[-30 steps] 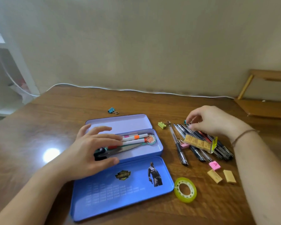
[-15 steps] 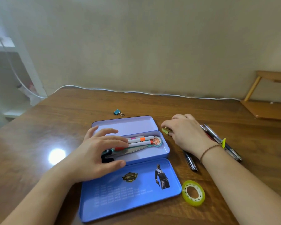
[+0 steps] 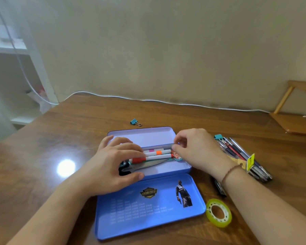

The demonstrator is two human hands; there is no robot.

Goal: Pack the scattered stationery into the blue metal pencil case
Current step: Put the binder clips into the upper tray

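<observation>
Blue case (image 3: 148,209) lay lengthwise, left hand (image 3: 111,167) flat on the markers (image 3: 157,154); right hand (image 3: 196,151) hovered over its right end, pinching something tiny, can't tell what

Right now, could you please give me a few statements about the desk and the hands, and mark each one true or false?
1. The pencil case lies open on the table. True.
2. The tape roll is inside the case. False: it lies on the table beside the lid.
3. The left hand rests on the case's contents. True.
4. The right hand is at the pile of pens. False: it is over the case.
5. A blue binder clip lies behind the case. True.
</observation>
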